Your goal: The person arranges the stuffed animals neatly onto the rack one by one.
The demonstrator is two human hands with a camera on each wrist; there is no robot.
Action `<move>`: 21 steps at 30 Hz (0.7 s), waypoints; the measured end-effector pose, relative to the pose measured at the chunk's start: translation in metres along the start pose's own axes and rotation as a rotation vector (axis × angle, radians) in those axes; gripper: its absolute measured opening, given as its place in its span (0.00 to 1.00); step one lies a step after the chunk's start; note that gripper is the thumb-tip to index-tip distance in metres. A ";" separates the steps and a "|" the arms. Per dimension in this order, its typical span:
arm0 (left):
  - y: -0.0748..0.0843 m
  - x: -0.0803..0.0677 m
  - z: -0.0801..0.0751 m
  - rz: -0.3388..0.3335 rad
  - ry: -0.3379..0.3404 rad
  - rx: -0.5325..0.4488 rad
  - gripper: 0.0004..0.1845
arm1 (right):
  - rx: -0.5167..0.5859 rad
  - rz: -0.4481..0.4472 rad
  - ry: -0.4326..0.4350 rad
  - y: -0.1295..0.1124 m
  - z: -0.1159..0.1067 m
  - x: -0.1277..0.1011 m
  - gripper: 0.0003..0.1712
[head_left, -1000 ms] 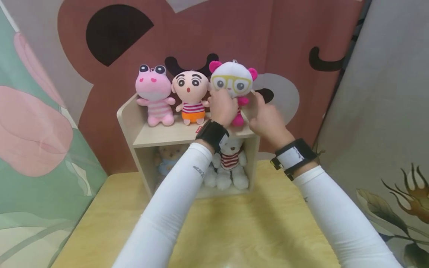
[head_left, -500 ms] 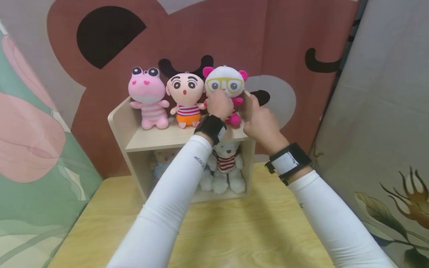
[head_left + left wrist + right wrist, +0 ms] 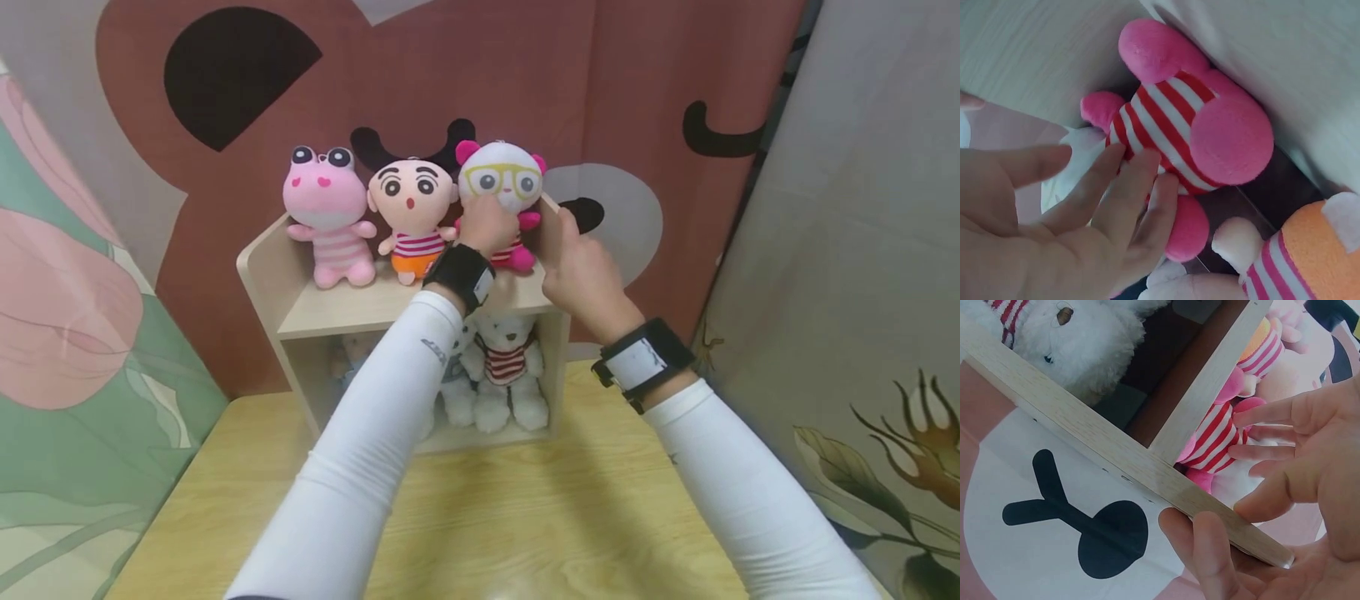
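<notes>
The white plush panda with yellow glasses, pink ears and a red-and-white striped body [image 3: 501, 179] stands upright at the right end of the top board of the pale wooden two-tier shelf box [image 3: 296, 312], its long axis vertical and its back towards the far wall hanging. The left hand [image 3: 486, 225] is the nearer of the two — it lies directly in front of the toy's belly, and the left wrist view shows its fingers [image 3: 1129, 194] straight and slightly spread, their tips resting on the striped belly without curling round it. The toy therefore lies straight ahead of those fingertips, on the far side of them.

The right hand [image 3: 577, 267] sits just to the right of the panda, at the shelf box's right side panel. In the right wrist view its thumb [image 3: 1207, 556] lies against the outer face of the wooden panel while the other fingers [image 3: 1266, 450] reach over the edge, straight and apart, pointing left towards the striped body; whether they actually touch the plush I cannot tell.

So the panda is bracketed — one hand at its front, one at its right flank. Just beside it on the left stands the big-headed boy doll in a striped top and orange shorts [image 3: 414, 212], close enough that their arms nearly meet, and farther left the pink frog plush in a striped shirt [image 3: 327, 212]. A white teddy bear in a striped jumper [image 3: 504, 367] sits in the lower compartment.
</notes>
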State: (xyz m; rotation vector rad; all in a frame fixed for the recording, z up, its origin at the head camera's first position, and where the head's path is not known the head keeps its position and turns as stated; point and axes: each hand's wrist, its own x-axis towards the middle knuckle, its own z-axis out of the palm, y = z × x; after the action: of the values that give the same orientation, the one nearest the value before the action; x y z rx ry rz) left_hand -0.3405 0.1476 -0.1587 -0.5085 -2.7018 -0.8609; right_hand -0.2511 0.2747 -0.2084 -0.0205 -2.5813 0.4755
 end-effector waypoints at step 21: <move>-0.018 -0.020 -0.023 0.057 -0.105 -0.157 0.16 | 0.043 0.038 -0.021 -0.001 0.000 0.000 0.49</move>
State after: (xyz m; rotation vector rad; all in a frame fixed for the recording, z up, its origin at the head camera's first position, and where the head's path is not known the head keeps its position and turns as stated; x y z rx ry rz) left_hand -0.3266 0.1157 -0.1567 -0.6794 -2.7109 -1.0648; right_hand -0.2510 0.2739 -0.2076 -0.0505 -2.5944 0.5478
